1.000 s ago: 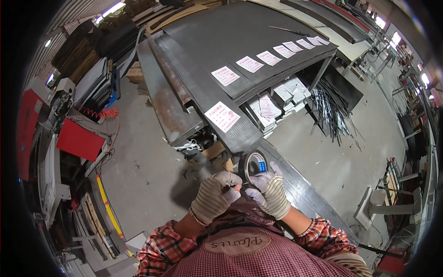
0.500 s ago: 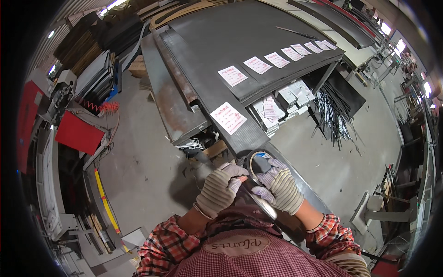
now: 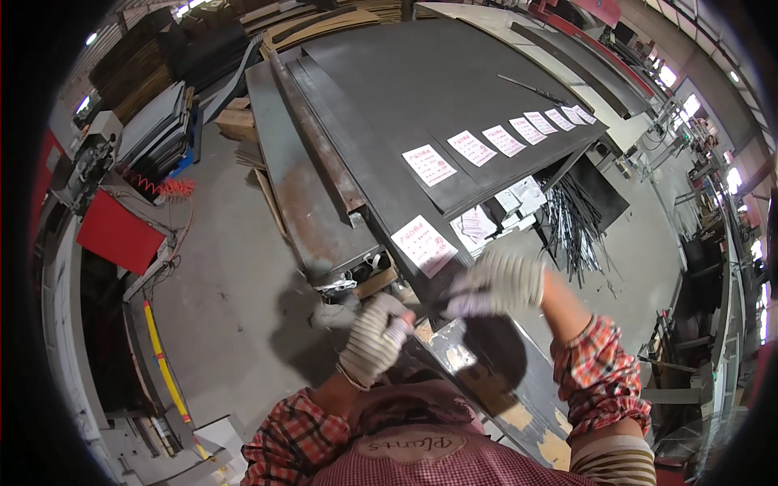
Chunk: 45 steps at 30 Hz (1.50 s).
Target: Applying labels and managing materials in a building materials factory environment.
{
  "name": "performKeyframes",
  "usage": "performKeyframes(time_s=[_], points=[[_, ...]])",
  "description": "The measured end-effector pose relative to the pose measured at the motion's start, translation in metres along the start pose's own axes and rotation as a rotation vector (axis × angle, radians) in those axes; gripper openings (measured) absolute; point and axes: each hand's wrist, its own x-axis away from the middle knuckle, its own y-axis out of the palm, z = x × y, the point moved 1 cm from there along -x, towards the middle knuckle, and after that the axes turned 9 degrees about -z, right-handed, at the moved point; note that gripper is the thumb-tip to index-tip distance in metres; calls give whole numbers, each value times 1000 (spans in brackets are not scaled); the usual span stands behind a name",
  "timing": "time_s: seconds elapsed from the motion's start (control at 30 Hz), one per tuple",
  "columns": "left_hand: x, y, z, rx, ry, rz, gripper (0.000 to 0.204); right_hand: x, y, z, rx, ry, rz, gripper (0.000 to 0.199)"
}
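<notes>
My left hand [image 3: 376, 342], in a striped knit glove, is closed in a pinch near the bench's near end. Opposite it, my right hand [image 3: 502, 285], gloved alike and smeared by motion, is curled with its fingertips pointing left. A short dark strip of tape [image 3: 429, 311] seems to span the gap between them, though it is blurred. The tape roll does not show now. Just beyond the hands, a white label with red print [image 3: 425, 245] lies on a dark ribbed panel [image 3: 381, 217]. Below my right hand is the bench's worn surface [image 3: 506, 409], crossed by a shadow.
A row of similar labels [image 3: 472, 149] lies along the large dark sheet [image 3: 405, 73], with a thin dark rod [image 3: 527, 87] behind. A rusty metal bar [image 3: 312, 142] runs along the left. Dark strips [image 3: 574, 223] hang under the table. A red machine panel [image 3: 120, 232] stands left.
My right hand has moved up and turned over. The tape roll it held is out of sight. The hands are farther apart, and the bench's worn surface shows below.
</notes>
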Motion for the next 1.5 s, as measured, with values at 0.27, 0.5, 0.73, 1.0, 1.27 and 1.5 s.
performKeyframes(time_s=[0.27, 0.5, 0.73, 1.0, 1.27, 1.5], points=[[-36, -19, -56, 197, -288, 56, 6, -29, -91, 104, 534, 478, -5, 60], [-63, 22, -164, 295, -147, 39, 5, -75, 58, 270, -377, 91, -105, 41], [-56, 59, -196, 638, -441, -17, 62, -105, 124, 269, -1330, -96, -17, 46], [-42, 25, -188, 562, -707, 8, 39, -95, 60, 31, 322, 697, 314, 114], [-99, 25, -56, 386, -188, 87, 32, -86, 75, 59, 376, 680, 366, 111], [-118, 44, -67, -461, -130, 83, 44, -39, -20, 24, 58, 90, 349, 82]])
